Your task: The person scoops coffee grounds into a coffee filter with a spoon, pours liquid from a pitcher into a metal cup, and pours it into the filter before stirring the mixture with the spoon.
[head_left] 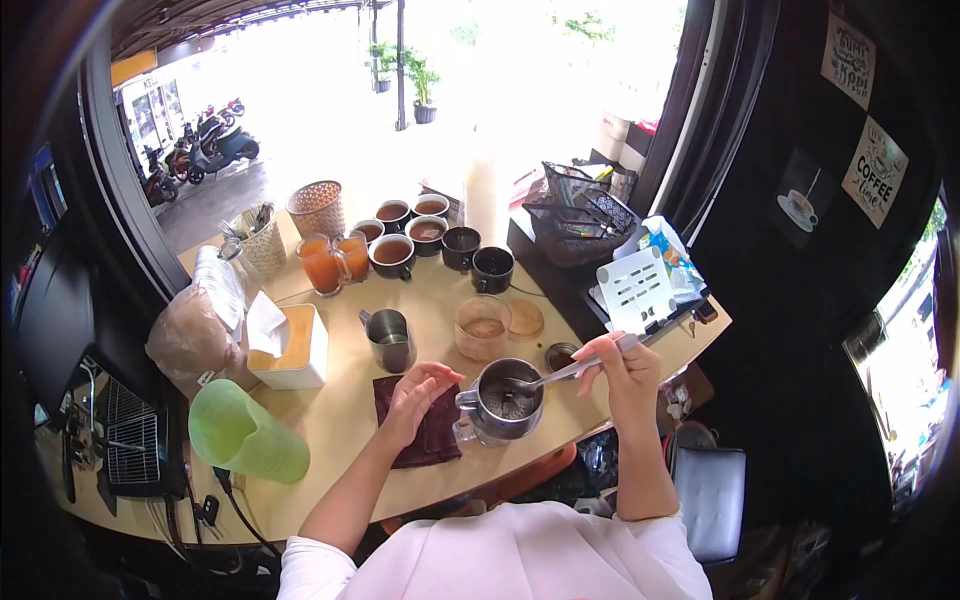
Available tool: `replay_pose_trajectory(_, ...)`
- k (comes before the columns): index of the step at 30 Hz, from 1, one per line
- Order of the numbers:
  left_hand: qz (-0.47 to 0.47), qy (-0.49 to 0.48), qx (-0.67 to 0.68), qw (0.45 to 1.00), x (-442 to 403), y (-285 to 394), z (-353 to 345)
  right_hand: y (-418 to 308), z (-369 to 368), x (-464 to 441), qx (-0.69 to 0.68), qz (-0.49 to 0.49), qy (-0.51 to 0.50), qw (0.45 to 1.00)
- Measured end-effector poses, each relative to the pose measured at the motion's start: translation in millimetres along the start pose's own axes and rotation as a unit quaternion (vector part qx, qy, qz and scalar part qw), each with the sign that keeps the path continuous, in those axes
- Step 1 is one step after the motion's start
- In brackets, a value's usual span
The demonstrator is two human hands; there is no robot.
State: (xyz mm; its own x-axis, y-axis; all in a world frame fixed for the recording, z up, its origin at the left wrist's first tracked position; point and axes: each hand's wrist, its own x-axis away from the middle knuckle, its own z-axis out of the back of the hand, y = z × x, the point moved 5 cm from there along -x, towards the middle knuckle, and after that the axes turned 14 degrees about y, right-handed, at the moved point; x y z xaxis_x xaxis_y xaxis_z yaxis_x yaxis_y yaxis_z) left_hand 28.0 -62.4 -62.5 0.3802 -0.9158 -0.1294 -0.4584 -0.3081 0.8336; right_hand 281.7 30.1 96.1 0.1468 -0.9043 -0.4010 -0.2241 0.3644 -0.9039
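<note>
My right hand [622, 375] pinches the handle of a metal spoon [575, 369], whose bowl end dips into a steel cup [509, 427] with dark liquid and some foam. My left hand [422, 397] is beside the cup's handle on the left, fingers slightly bent and apart, holding nothing, above a dark maroon cloth [440, 436]. The cup appears to sit on a clear glass base [465, 431], mostly hidden beneath it. Behind the cup are a clear container [482, 328] with light brown contents and a steel pitcher [390, 341]. A small dark round lid or dish [562, 357] lies to the right.
Several cups of brown drink [427, 231] and two orange drinks [320, 265] stand farther back. At the left are a tissue box [300, 350] and a green container [248, 434]. A black bag [575, 225] and a white stand [637, 288] occupy the right. The table edge [610, 415] is near me.
</note>
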Motion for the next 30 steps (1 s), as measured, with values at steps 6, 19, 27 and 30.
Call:
replay_pose_trajectory(6, -0.002, 0.018, -0.012, 1.0, 0.9, 0.0, -2.1, -17.2, 19.3, -14.2, -0.107, 0.047, 0.11, 0.987)
replay_pose_trajectory(19, 0.011, 0.014, -0.021, 1.0, 1.9, -0.4, -2.3, 110.6, -53.5, -64.8, 0.067, 0.01, -0.064, 0.996)
replay_pose_trajectory(27, 0.007, -0.003, -0.016, 1.0, 0.3, -0.6, 0.1, 136.3, -66.4, -72.2, 0.131, 0.009, -0.065, 0.989)
replay_pose_trajectory(30, 0.009, -0.004, -0.026, 1.0, 1.0, -1.7, -0.9, 139.6, -67.3, -73.1, 0.125, 0.011, -0.063, 0.99)
